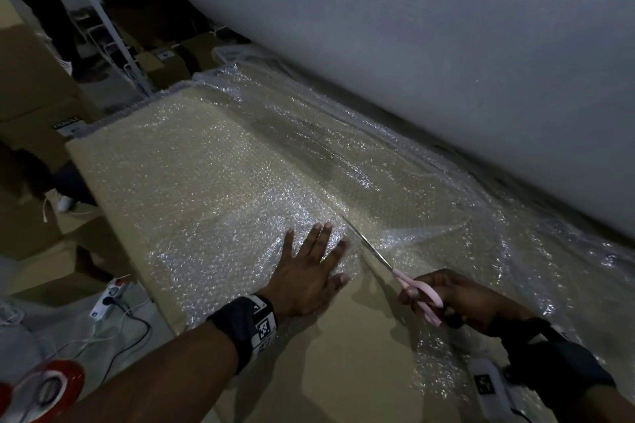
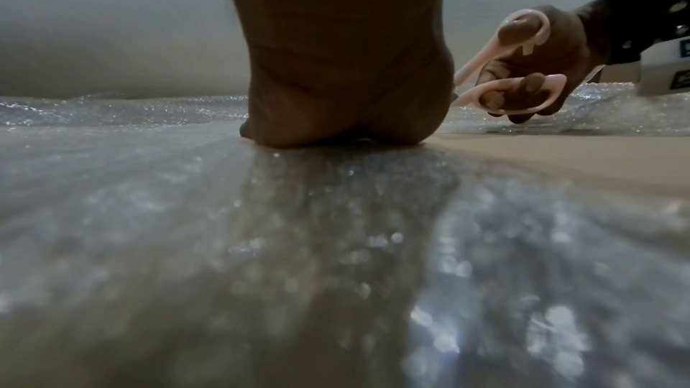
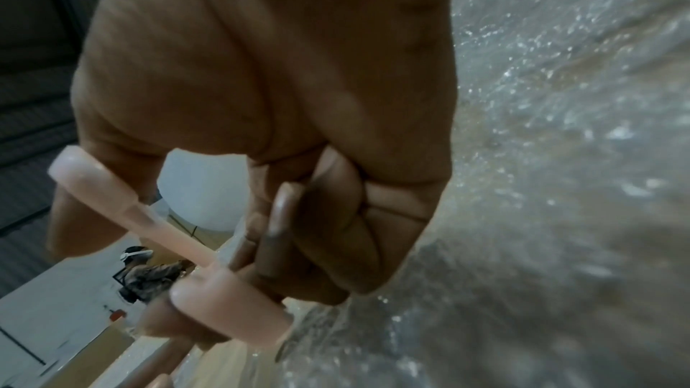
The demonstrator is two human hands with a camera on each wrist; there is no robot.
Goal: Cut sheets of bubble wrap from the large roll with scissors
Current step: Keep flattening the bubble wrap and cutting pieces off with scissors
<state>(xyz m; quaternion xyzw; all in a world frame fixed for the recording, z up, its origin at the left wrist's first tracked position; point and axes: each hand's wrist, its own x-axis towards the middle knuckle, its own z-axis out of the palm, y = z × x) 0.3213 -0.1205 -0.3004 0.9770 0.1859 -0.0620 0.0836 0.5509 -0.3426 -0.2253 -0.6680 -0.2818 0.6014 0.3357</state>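
A clear bubble wrap sheet (image 1: 220, 182) lies spread over a tan cardboard surface (image 1: 343, 371), fed from the large white roll (image 1: 412, 45) along the back. My left hand (image 1: 309, 271) lies flat on the sheet with fingers spread, just left of the cut line; its heel (image 2: 343, 117) presses the wrap. My right hand (image 1: 457, 299) grips pink-handled scissors (image 1: 417, 292), fingers through the loops (image 2: 511, 96). The blades (image 1: 371, 247) point up-left into the wrap. In the right wrist view the curled fingers (image 3: 336, 232) hold the pink handles (image 3: 224, 303).
Cardboard boxes (image 1: 37, 86) are stacked at the left beyond the surface's edge. A power strip with cables (image 1: 110, 295) lies on the floor at lower left, next to a red-and-white tape roll (image 1: 44, 388). A white rack (image 1: 113, 41) stands behind.
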